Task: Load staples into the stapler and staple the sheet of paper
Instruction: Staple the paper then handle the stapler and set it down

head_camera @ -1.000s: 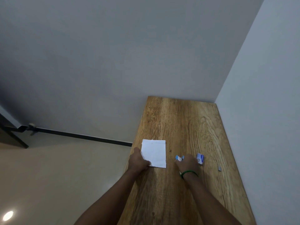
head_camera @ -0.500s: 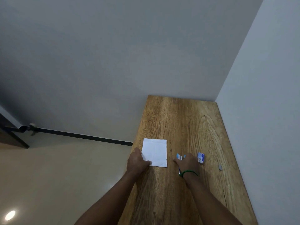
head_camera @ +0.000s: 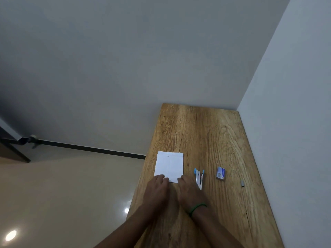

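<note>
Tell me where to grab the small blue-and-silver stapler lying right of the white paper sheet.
Probably pinch the blue-and-silver stapler across its long sides near the closer, hinged end, coming from above with the right hand beside it: it lies flat, splayed open, blue tips pointing away.

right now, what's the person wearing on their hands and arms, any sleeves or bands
No sleeves or gloves show: the left hand and right hand are bare, as are both forearms as far as the frame reaches. A thin green band circles the right wrist. I can make out no watch or ring.
</note>
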